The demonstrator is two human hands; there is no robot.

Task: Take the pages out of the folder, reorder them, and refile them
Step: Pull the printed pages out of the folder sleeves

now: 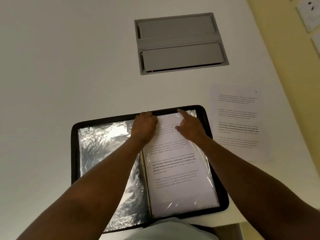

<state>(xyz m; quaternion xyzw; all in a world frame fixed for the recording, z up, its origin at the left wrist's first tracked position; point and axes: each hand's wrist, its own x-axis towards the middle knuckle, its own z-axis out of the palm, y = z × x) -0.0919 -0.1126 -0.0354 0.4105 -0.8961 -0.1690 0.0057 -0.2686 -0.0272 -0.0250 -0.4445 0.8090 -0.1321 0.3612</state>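
Observation:
A black display folder lies open on the white table, its clear plastic sleeves spread left and right. In the right-hand sleeve sits a printed page with several paragraphs of text. My left hand grips the top edge of that sleeve near the folder's spine. My right hand rests on the top of the page, index finger stretched toward the sleeve's upper opening, thumb against the paper. A loose printed page lies flat on the table, right of the folder.
A grey recessed cable hatch with two flaps is set into the table beyond the folder. The table's right edge runs diagonally past the loose page, with a yellow wall and white wall sockets behind it. The folder's near edge overhangs the table front.

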